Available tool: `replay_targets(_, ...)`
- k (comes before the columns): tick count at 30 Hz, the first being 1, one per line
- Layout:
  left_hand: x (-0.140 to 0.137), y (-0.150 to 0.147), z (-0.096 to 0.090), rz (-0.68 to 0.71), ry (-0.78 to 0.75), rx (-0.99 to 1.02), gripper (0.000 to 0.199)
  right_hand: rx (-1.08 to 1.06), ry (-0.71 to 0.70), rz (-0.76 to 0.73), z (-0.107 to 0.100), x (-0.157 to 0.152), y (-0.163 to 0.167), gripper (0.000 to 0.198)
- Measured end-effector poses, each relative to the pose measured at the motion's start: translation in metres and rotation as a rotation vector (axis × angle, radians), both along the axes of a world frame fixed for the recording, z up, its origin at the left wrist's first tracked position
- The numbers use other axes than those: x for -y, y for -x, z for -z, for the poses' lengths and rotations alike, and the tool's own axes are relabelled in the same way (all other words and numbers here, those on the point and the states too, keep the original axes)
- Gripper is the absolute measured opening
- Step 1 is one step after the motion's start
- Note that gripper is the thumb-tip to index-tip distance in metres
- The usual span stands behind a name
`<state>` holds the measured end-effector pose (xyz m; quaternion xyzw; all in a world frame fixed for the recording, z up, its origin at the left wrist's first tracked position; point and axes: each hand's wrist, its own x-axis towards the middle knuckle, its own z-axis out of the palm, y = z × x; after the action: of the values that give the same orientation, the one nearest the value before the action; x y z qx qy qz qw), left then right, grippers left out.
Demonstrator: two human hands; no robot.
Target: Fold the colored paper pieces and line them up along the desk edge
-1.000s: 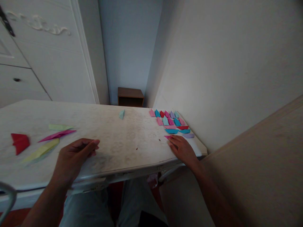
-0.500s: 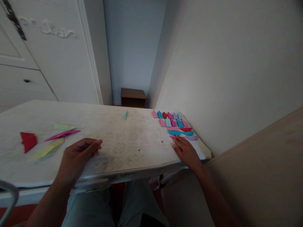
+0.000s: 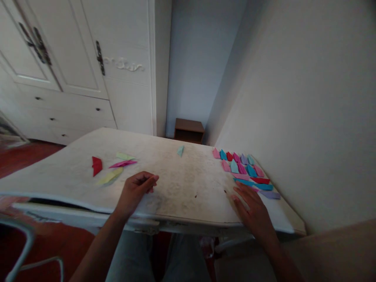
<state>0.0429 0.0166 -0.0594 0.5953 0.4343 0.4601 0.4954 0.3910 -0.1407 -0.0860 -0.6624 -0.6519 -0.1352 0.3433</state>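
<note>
My right hand (image 3: 249,203) lies at the near end of rows of folded paper pieces, its thumb apart from the fingers. Beside its fingers a magenta folded paper (image 3: 255,190) shows only in part, mostly covered by the hand. Close by are a lavender folded paper (image 3: 270,194), a blue one (image 3: 264,187) and a red one (image 3: 260,180). Above the table my left hand (image 3: 138,190) has its fingers curled in, with nothing visible in them. To its left are a yellow folded paper (image 3: 111,176), a magenta strip (image 3: 125,163), a pale green strip (image 3: 125,156) and a red piece (image 3: 96,166).
A pale teal folded paper (image 3: 180,150) sits near the far edge of the white table (image 3: 173,207). A wall (image 3: 293,117) borders the right side. Behind stand a white wardrobe (image 3: 126,102) and a small brown cabinet (image 3: 189,125). At lower left is a metal frame (image 3: 28,239).
The view has turned left, so everything appears farther right. My right hand's fingers have spread off the magenta paper and the hand has drawn slightly back. My left hand stays curled.
</note>
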Motion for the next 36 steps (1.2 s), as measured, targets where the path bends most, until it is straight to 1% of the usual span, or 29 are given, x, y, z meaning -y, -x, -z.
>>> replay_targets(3,0.001,0.001,-0.001,0.011,-0.015,0.023,0.034,-0.096,0.034,-0.151,-0.008,-0.021,0.033,0.03)
replay_targets(8,0.005,0.0,-0.001,0.022,-0.016,0.051,0.033,-0.248,0.177,-0.422,-0.013,-0.072,0.084,0.027)
replay_targets(11,0.006,-0.001,0.002,0.019,-0.006,0.069,0.035,-0.296,0.24,-0.502,-0.01,-0.096,0.103,0.025)
replay_targets(14,0.006,0.005,0.005,-0.036,-0.046,0.037,0.035,-0.281,0.249,-0.548,-0.006,-0.104,0.112,0.023)
replay_targets(15,0.005,0.01,0.005,-0.083,-0.085,-0.01,0.035,-0.268,0.239,-0.56,-0.004,-0.104,0.112,0.023)
replay_targets(17,0.004,0.025,0.003,-0.22,-0.214,-0.184,0.03,-0.245,0.218,-0.581,-0.002,-0.102,0.111,0.022)
replay_targets(19,0.001,0.046,-0.001,-0.38,-0.382,-0.427,0.022,-0.234,0.202,-0.598,-0.001,-0.099,0.109,0.022)
replay_targets(21,-0.003,0.07,-0.005,-0.517,-0.491,-0.669,0.016,-0.229,0.189,-0.605,0.0,-0.099,0.108,0.022)
replay_targets(23,-0.008,0.091,-0.007,-0.592,-0.461,-0.876,0.025,-0.226,0.181,-0.604,-0.001,-0.099,0.109,0.023)
replay_targets(24,-0.01,0.099,-0.007,-0.587,-0.418,-0.947,0.028,-0.224,0.18,-0.603,-0.001,-0.1,0.11,0.024)
replay_targets(26,-0.014,0.111,-0.005,-0.524,-0.331,-1.027,0.028,-0.221,0.181,-0.601,-0.002,-0.101,0.111,0.025)
replay_targets(28,-0.015,0.115,-0.002,-0.456,-0.291,-1.028,0.024,-0.22,0.175,-0.6,-0.002,-0.102,0.112,0.026)
replay_targets(30,-0.014,0.116,0.0,-0.444,-0.292,-0.968,0.022,-0.219,0.17,-0.599,-0.002,-0.102,0.112,0.025)
replay_targets(33,-0.007,0.116,-0.003,-0.44,-0.284,-0.815,0.019,-0.207,0.185,-0.6,0.001,-0.101,0.11,0.024)
replay_targets(36,0.004,0.114,-0.009,-0.366,-0.26,-0.649,0.014,-0.205,0.195,-0.59,0.003,-0.101,0.11,0.023)
